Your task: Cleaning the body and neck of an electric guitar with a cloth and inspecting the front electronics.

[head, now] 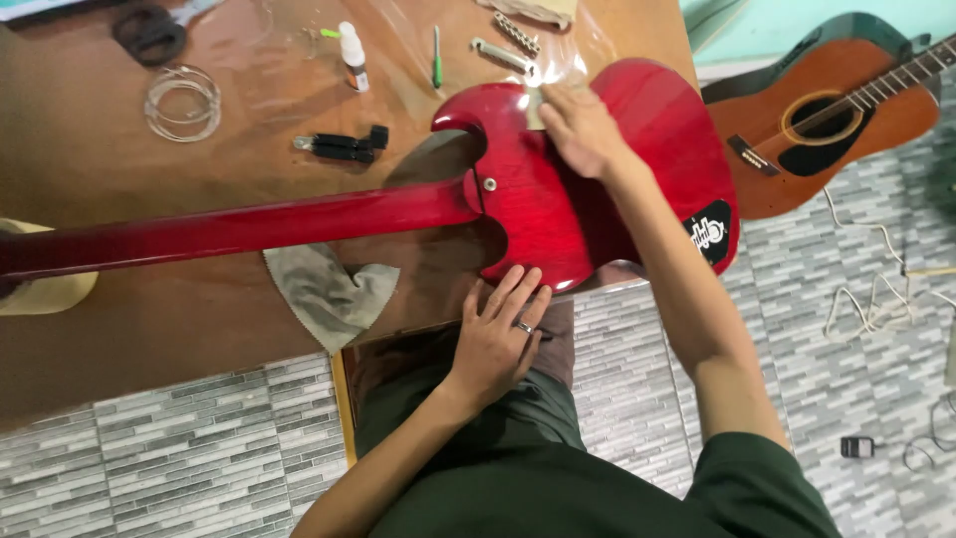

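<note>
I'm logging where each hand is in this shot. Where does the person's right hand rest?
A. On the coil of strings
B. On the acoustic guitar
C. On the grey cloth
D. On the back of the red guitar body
D: the right hand lies flat on the back of the red guitar body, while the left hand rests at the body's near edge.

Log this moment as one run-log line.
left hand: flat on red guitar edge | right hand: pressing cloth on body | guitar: face down on table | grey rag: under neck
</note>
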